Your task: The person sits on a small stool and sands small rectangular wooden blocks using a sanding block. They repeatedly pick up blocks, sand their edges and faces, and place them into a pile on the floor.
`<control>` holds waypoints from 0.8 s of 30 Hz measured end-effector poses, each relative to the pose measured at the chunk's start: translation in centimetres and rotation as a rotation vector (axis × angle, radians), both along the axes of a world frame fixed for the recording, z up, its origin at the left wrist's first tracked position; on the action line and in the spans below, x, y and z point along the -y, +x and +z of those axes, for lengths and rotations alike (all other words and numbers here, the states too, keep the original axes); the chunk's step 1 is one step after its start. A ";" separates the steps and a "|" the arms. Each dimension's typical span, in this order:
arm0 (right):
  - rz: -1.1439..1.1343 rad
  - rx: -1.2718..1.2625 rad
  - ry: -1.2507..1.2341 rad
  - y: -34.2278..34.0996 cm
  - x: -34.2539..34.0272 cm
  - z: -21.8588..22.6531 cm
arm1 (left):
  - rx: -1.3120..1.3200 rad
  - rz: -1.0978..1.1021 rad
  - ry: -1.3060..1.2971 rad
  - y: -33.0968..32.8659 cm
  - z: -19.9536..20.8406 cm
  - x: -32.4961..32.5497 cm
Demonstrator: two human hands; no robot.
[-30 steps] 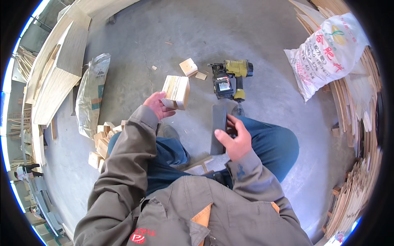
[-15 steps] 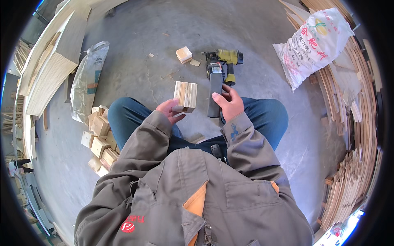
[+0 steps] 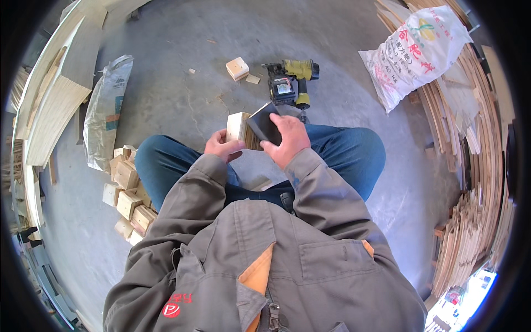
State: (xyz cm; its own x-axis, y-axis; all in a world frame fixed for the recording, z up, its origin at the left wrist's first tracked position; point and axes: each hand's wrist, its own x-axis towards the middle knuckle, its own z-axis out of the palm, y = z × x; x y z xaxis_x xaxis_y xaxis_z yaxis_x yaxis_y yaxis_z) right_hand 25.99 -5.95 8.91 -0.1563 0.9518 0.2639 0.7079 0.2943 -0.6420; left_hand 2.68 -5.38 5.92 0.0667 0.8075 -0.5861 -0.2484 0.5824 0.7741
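In front of my lap, my left hand (image 3: 223,146) grips a pale wooden block (image 3: 237,126) built up of layers, thumb across its near end. My right hand (image 3: 289,138) is closed on a dark grey, flat rectangular block (image 3: 264,125). It is tilted, with its face against or very close to the right side of the wooden block; exact contact is hidden. Beyond my hands, a yellow and black nail gun (image 3: 292,80) lies on the floor. Left of the nail gun sit another wooden block (image 3: 237,68) and a small wood offcut (image 3: 253,79).
Several wooden blocks (image 3: 128,203) are heaped beside my left knee. A white sack (image 3: 110,119) and stacked boards (image 3: 69,91) stand at the left. At the right, a filled white sack (image 3: 417,55) rests against wood strips (image 3: 459,122). Small chips lie on the concrete floor (image 3: 182,33).
My right hand has moved left and turned the dark block from upright to tilted, bringing it to the wooden block. My left hand has turned the wooden block. The view has shifted slightly.
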 end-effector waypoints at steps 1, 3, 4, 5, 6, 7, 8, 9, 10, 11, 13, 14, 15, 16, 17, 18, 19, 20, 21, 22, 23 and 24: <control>-0.026 -0.024 0.016 0.3 -0.7 -0.3 | -0.014 -0.007 0.032 -0.1 -0.1 0.0; -0.158 -0.136 -0.018 0.9 -1.6 -0.5 | -0.047 -0.047 0.135 -0.5 -0.6 0.0; -0.260 -0.189 -0.134 1.3 -2.1 -0.2 | -0.066 -0.080 0.206 -0.7 -1.1 0.0; -0.319 -0.298 -0.198 1.9 -2.6 -0.9 | -0.084 -0.111 0.277 -0.8 -1.5 0.0; -0.377 -0.405 -0.261 2.4 -3.1 -1.2 | -0.094 -0.133 0.312 -0.7 -1.4 0.1; -0.389 -0.634 -0.363 2.8 -3.2 -1.3 | -0.104 -0.154 0.348 -0.6 -1.1 0.1; -0.398 -0.709 -0.390 3.0 -3.3 -1.8 | -0.113 -0.174 0.383 -0.4 -1.0 0.1; -0.402 -0.786 -0.415 3.0 -3.4 -2.3 | -0.145 -0.185 0.418 -0.4 -1.2 0.0; -0.405 -0.862 -0.440 3.0 -3.5 -2.6 | -0.178 -0.195 0.453 -0.3 -1.6 -0.2; -0.391 -0.898 -0.442 3.1 -3.4 -3.0 | -0.211 -0.204 0.488 -0.3 -1.8 -0.2; -0.384 -0.902 -0.448 3.4 -3.3 -3.0 | -0.296 -0.232 0.492 0.3 0.2 -0.2; -0.382 -0.905 -0.451 3.5 -3.2 -3.0 | -0.339 -0.247 0.494 0.5 0.9 -0.2; -0.350 -0.905 -0.431 3.4 -3.2 -2.6 | -0.372 -0.257 0.513 0.5 0.9 -0.1; -0.318 -0.904 -0.410 3.3 -3.2 -2.1 | -0.405 -0.267 0.532 0.4 0.9 -0.1; -0.288 -0.904 -0.390 3.2 -3.2 -1.5 | -0.437 -0.277 0.551 0.4 0.9 -0.1; -0.223 -0.812 -0.343 3.1 -3.1 -1.1 | -0.446 -0.282 0.552 0.4 1.0 0.0; -0.160 -0.721 -0.297 3.0 -3.0 -0.7 | -0.456 -0.286 0.553 0.5 1.1 0.0; -0.097 -0.628 -0.252 2.9 -2.8 -0.1 | -0.466 -0.291 0.554 0.6 1.2 0.0; -0.086 -0.572 -0.297 2.6 -2.5 0.6 | -0.474 -0.299 0.549 0.6 1.4 0.0; -0.082 -0.519 -0.319 2.3 -2.2 0.7 | -0.483 -0.306 0.545 0.7 1.6 0.0; -0.068 -0.482 -0.308 2.1 -2.2 0.8 | -0.491 -0.313 0.540 0.8 1.7 0.0; -0.054 -0.444 -0.296 2.1 -2.3 0.9 | -0.487 -0.310 0.557 0.8 1.6 0.1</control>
State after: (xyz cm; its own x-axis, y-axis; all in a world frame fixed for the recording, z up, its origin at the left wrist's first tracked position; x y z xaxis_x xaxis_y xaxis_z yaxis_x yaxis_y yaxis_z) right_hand 28.08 -3.67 9.77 -0.0399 0.9991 0.0123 0.3585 0.0258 -0.9332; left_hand 3.50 -5.44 7.55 0.1760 0.9766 -0.1237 0.3020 0.0661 0.9510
